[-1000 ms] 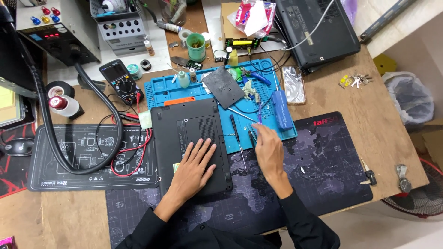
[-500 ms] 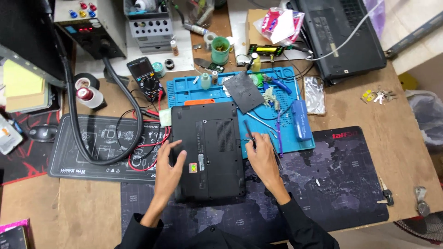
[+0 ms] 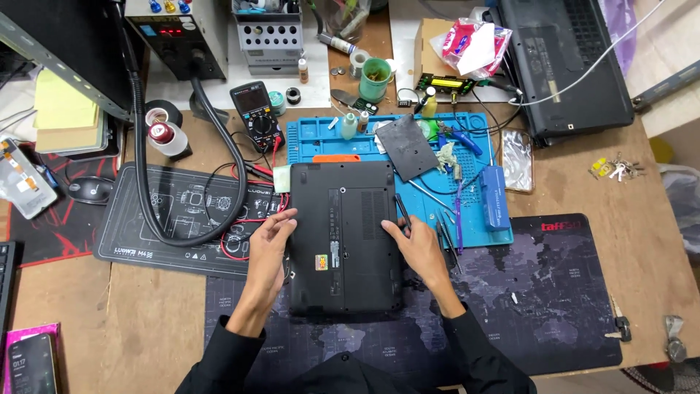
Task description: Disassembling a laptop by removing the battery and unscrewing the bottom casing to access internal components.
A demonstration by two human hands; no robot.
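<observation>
The black laptop [image 3: 346, 237] is now squared up, and the left hand [image 3: 271, 244], earlier flat on its base, is now set against the left edge. The right hand [image 3: 419, 248] is placed at the right edge, with a thin dark tool [image 3: 402, 209] pinched in its fingers. The left hand is held open, fingers spread. The laptop is laid underside up on the table [image 3: 146, 321], partly over the blue repair mat [image 3: 481, 219] and the dark desk mat [image 3: 554, 292].
</observation>
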